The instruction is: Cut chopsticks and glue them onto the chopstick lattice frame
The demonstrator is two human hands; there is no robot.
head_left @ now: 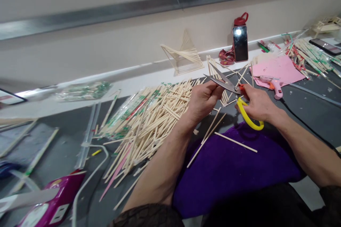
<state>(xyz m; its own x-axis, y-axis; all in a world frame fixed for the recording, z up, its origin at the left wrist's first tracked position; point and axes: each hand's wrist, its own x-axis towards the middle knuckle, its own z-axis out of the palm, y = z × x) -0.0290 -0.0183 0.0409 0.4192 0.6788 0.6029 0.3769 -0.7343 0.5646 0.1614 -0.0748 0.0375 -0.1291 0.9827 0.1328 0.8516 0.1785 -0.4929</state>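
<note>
My right hand (254, 103) is closed on a pair of scissors with yellow and orange handles (249, 118); the blades stand apart and point to the upper left. My left hand (205, 97) is closed beside the lower blade, thumb and fingers pinched together; what they hold is too small to make out. Below the hands, a loose wooden stick (236, 142) and several others lie across a purple cloth (239, 170). A large heap of wooden sticks (160, 117) spreads to the left of my left hand.
A pink glue gun (274, 84) lies by pink paper (282, 67) on the right, its black cord trailing. Behind are a stick model (183, 56) and a phone (240, 44) leaning upright before a red-capped bottle (241, 19). A magenta power strip (57, 198) with a white cord is front left.
</note>
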